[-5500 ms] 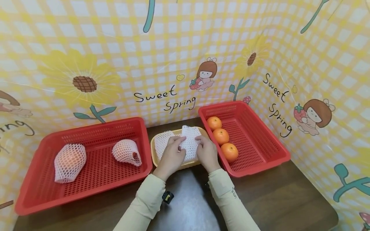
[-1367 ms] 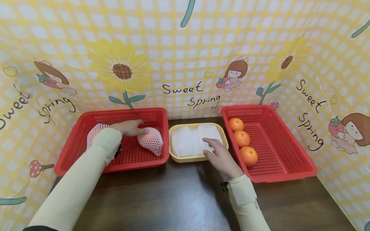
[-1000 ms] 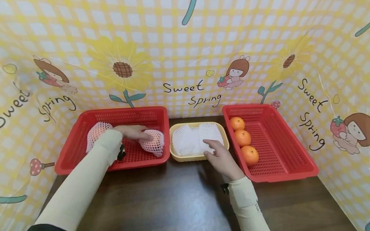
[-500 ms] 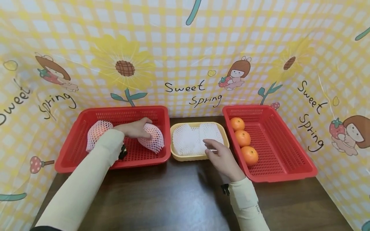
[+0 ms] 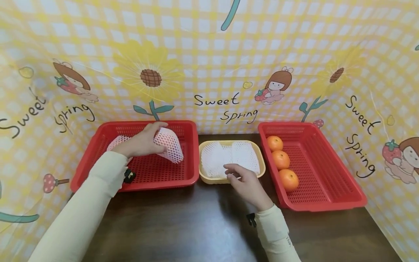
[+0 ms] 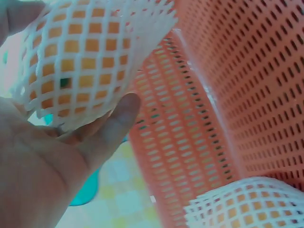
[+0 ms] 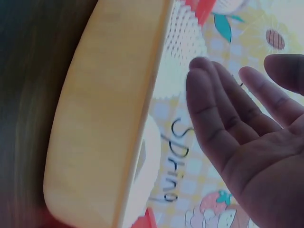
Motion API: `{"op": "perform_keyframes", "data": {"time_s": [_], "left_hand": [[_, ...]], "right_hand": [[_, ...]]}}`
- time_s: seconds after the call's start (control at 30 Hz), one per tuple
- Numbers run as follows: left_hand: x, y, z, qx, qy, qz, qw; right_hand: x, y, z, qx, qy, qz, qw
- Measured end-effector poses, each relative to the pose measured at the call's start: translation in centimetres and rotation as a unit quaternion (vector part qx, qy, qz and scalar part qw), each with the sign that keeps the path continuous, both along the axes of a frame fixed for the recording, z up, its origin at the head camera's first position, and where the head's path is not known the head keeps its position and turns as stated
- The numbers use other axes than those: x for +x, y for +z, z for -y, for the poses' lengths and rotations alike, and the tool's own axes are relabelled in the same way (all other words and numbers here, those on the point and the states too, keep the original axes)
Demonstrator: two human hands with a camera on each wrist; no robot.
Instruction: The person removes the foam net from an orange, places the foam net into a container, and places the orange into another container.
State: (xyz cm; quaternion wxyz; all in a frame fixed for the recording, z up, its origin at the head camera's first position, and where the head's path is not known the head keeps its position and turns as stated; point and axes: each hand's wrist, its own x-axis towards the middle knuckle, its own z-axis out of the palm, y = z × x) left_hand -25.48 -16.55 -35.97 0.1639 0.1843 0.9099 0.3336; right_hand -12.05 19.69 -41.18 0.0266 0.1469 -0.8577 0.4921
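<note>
My left hand (image 5: 140,142) grips an orange in a white foam net sleeve (image 5: 170,145) above the floor of the left red basket (image 5: 163,185). In the left wrist view, thumb and fingers curl round this netted orange (image 6: 88,59), whose loose net end points away from the palm. A second netted orange (image 6: 254,209) lies in the same basket, partly hidden behind the left hand in the head view. My right hand (image 5: 250,187) hovers at the front of the yellow tray (image 5: 214,180), its fingers loosely bent with nothing in them. White foam nets (image 5: 217,158) lie in that tray.
On the right stands another red basket (image 5: 327,206), with three bare oranges (image 5: 280,160) in a row along its left side. The brown table (image 5: 196,225) extends in front of the containers. A yellow checked cloth (image 5: 216,47) hangs behind and at the sides.
Several seconds ago both hands were at the foam nets. The left hand has since moved to the left basket, turned the netted orange and raised it. The right hand has stayed near the tray.
</note>
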Motion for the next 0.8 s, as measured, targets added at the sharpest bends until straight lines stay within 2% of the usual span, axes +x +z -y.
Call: {"op": "perform_keyframes", "data": {"time_s": [0.1, 0.2, 0.33, 0.43, 0.53, 0.63, 0.8], "left_hand": [[1.3, 0.7, 0.1, 0.026, 0.003, -0.025, 0.9993], [3.1, 1.6, -0.4, 0.048, -0.003, -0.065, 0.9967], [5.6, 2.7, -1.8, 0.085, -0.015, -0.114, 0.9897], [7.3, 3.2, -2.9, 0.125, -0.034, -0.13, 0.9831], [8.6, 3.3, -3.8, 0.162, -0.058, -0.133, 0.9761], [9.3, 3.1, -4.2, 0.19, -0.077, -0.131, 0.97], [9.9, 2.5, -4.6, 0.222, -0.08, -0.109, 0.9656]], "right_hand": [[0.2, -0.2, 1.0, 0.002, 0.022, 0.001, 0.9998], [0.3, -0.3, 2.1, -0.007, 0.047, 0.0, 0.9989], [0.4, 0.0, 3.4, -0.042, 0.076, 0.009, 0.9962], [0.7, 0.4, 4.1, -0.1, 0.099, 0.025, 0.9898], [1.0, 0.9, 4.7, -0.17, 0.113, 0.032, 0.9785], [1.4, 1.5, 5.0, -0.237, 0.111, 0.015, 0.965], [1.7, 2.1, 5.4, -0.351, 0.099, -0.054, 0.9297]]}}
